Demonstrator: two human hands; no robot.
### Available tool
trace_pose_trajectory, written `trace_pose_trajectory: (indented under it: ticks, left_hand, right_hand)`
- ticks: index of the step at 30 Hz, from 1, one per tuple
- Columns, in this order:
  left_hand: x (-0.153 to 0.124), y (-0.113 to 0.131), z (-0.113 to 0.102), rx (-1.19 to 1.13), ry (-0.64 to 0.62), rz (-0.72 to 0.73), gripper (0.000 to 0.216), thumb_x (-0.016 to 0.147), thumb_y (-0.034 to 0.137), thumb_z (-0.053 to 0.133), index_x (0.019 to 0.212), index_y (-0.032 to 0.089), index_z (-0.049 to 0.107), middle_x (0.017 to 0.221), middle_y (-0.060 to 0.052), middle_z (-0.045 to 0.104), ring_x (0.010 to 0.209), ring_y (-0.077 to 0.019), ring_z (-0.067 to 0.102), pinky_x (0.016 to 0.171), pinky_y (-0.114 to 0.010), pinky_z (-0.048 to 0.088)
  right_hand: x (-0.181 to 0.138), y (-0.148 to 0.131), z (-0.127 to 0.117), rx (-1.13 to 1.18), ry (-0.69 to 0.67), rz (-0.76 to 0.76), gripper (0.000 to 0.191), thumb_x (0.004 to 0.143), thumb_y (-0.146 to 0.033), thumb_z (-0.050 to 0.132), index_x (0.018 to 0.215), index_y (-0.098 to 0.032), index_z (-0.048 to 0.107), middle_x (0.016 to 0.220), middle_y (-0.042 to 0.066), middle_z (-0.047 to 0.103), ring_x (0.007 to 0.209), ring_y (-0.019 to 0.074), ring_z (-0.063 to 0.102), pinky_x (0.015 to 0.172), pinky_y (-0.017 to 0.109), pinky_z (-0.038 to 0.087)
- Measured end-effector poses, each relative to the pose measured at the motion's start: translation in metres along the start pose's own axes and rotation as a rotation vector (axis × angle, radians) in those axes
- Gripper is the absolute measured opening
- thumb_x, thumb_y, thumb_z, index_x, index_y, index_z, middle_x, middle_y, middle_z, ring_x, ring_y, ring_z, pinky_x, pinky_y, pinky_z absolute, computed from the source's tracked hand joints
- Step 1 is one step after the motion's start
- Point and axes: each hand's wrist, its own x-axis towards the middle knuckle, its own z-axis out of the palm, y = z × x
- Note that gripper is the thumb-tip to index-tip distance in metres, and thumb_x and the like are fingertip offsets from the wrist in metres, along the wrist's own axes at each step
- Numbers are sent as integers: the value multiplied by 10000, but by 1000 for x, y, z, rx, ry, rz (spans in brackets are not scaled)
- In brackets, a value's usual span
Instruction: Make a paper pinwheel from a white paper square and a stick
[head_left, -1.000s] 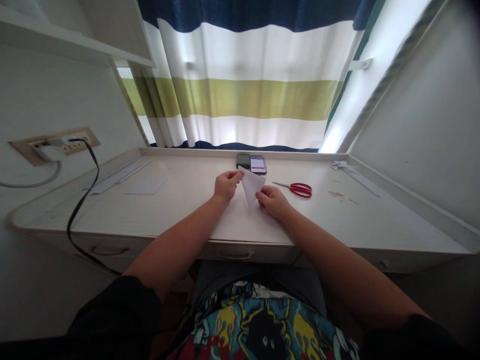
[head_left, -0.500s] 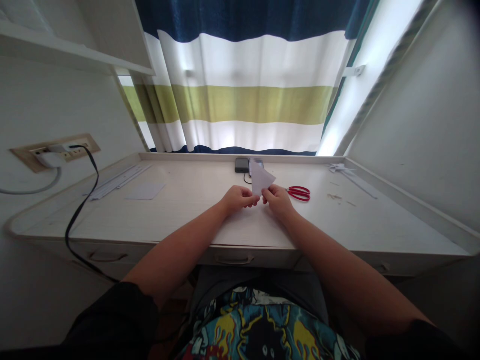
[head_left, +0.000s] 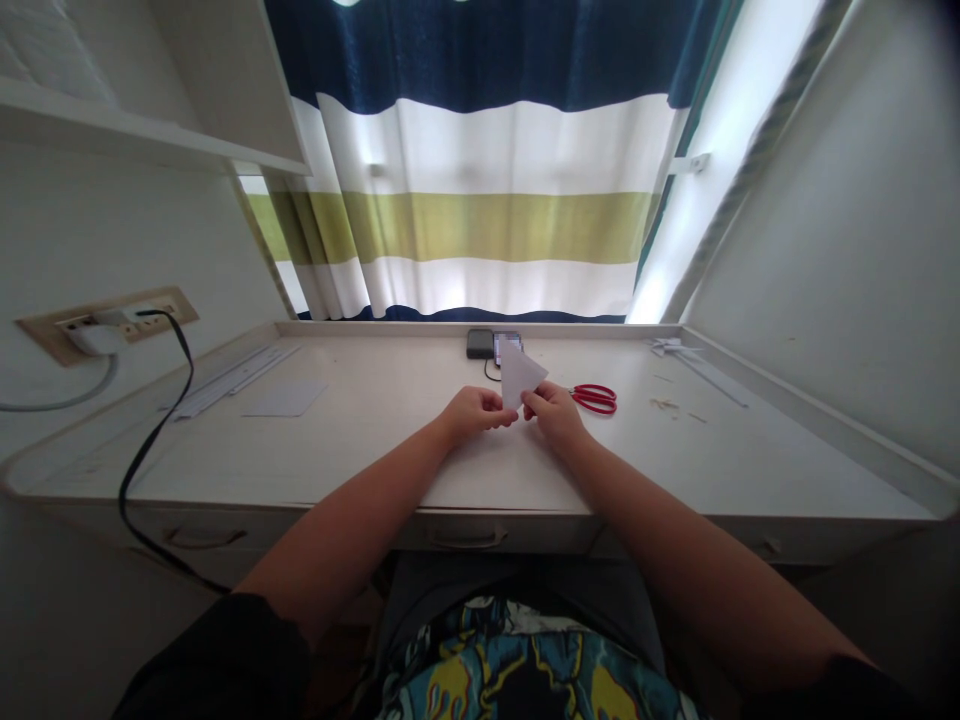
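A folded piece of white paper (head_left: 520, 374), pointed at its top and right, stands upright between my hands just above the desk. My left hand (head_left: 478, 412) pinches its lower left edge between thumb and fingers. At the lower right corner, my right hand (head_left: 552, 408) grips the paper the same way. Red-handled scissors (head_left: 595, 398) lie just right of my right hand, their blades partly hidden behind it. Beyond the paper sits a phone (head_left: 507, 346) with its screen lit, partly covered by the paper, beside a dark box-shaped device (head_left: 480, 344) with a short cable.
On the white desk (head_left: 390, 380), a flat paper sheet (head_left: 283, 400) and long paper strips (head_left: 229, 382) lie at left. Paper scraps (head_left: 673, 347) and small tan bits (head_left: 664, 405) are at right. A black cable (head_left: 142, 450) hangs from the wall socket past the desk's left edge.
The camera view has tilted up slightly, so everything sits a little lower in the picture. Both hands keep their hold on the folded paper, with hardly any movement.
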Motion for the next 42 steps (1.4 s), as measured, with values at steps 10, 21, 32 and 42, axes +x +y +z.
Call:
trace_pose_trajectory:
  ticks: [10,21,32,42]
  left_hand:
    - [3,-6,0,-96,31,11,300,711,445,678,689,146,676,575,-34,620,521,-115,534,504,-236,411]
    - [9,-13,-6,-190,172,70,289,646,373,700,579,157,521,516,52,492,492,-74,430,512,-218,352]
    - [8,-8,-7,-168,280,53,312,651,439,733,654,136,661,551,11,581,493,-88,458,475,-224,367]
    - [8,-10,-5,-225,237,13,360,673,415,726,886,125,711,799,-72,708,640,-144,608,520,-238,481]
  right_hand:
    - [0,2,-2,41,2,15,316,918,-346,558,1164,-148,571,1140,80,605,956,203,618,806,399,534]
    - [-4,-6,-3,34,-20,-6,306,922,-350,550,1155,-152,575,1129,79,609,946,197,620,804,395,534]
    - [-9,-13,-3,62,-74,-7,295,923,-346,550,1139,-147,580,1104,76,617,921,188,624,788,384,537]
    - [-8,-11,-8,91,-43,-26,280,923,-356,549,1094,-139,595,1036,62,633,856,168,631,747,357,543]
